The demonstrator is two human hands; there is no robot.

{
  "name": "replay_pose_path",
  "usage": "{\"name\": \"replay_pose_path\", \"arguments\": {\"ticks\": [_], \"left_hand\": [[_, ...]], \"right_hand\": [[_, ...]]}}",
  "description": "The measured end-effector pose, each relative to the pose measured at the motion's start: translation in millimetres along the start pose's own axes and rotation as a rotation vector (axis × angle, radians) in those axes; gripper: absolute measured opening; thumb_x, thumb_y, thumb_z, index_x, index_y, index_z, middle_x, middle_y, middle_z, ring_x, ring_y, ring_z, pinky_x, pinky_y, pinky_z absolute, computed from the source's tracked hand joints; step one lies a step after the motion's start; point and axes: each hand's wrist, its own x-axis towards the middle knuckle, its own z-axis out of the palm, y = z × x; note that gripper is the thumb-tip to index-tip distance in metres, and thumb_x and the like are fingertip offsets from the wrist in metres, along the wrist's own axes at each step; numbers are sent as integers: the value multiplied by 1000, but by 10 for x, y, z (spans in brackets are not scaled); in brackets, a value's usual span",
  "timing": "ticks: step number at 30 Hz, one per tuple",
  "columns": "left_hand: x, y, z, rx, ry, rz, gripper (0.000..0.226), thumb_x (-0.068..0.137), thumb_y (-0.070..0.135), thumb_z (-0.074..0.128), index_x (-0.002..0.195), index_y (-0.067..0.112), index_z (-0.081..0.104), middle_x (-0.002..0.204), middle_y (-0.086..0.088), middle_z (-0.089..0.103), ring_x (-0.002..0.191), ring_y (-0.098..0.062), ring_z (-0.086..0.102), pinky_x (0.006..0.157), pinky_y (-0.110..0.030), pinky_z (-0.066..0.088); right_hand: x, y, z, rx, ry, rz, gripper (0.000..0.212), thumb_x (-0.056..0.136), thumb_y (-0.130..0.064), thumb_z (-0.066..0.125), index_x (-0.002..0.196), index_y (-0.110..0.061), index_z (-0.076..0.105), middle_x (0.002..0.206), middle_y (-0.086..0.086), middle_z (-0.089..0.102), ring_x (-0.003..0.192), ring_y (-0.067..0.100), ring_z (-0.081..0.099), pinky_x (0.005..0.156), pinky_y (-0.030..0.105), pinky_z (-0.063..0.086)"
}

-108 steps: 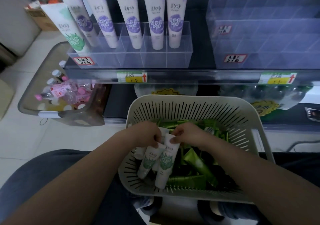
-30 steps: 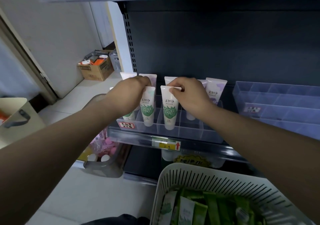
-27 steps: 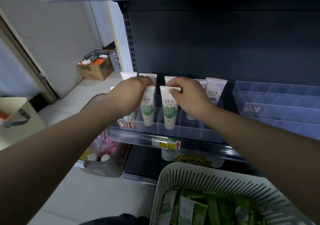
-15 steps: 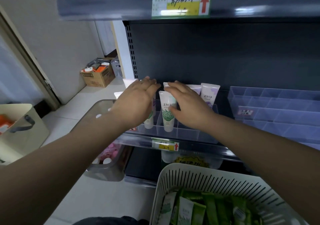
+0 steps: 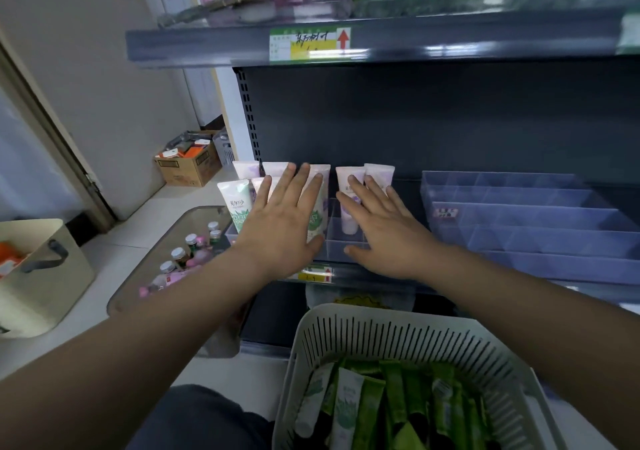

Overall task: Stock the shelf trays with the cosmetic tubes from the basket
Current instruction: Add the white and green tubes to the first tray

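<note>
My left hand point(image 5: 284, 221) is flat, fingers spread, holding nothing. It is in front of the green-label tube point(image 5: 318, 220) standing in the clear tray point(image 5: 334, 243) — contact I cannot tell. My right hand point(image 5: 384, 229), equally splayed and empty, hovers before a purple tube point(image 5: 348, 222). Spare tubes point(image 5: 349, 404) lie in the basket point(image 5: 346, 314) below.

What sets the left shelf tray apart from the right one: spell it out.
The left tray holds upright tubes; the right tray shows none. The left hand and right hand spread open before the left tray; nothing covers the right tray. The right tray looks wider. Both are clear, compartmented plastic on one shelf.
</note>
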Motion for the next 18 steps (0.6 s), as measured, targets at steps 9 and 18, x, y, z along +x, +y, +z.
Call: {"name": "replay_pose_path", "arguments": {"ticks": [9, 18], "left_hand": [[-401, 448, 238, -120, -54, 4, 87, 89, 49, 47, 151, 16, -5, 159, -4, -5, 147, -20, -6, 118, -37, -3], [-726, 675, 720, -189, -219, 23, 78, 92, 43, 44, 150, 10, 4, 158, -6, 7, 146, -20, 3, 120, -33, 4]], "right_hand": [[-562, -1, 309, 73, -73, 36, 96, 85, -50, 57, 149, -25, -11, 155, -1, -26, 141, 15, -26, 116, 36, -13], [-883, -36, 778, 177, -213, 75, 97, 84, -48, 60, 150, -17, -5, 157, 0, -15, 145, 17, -11, 116, 31, -3]]}}
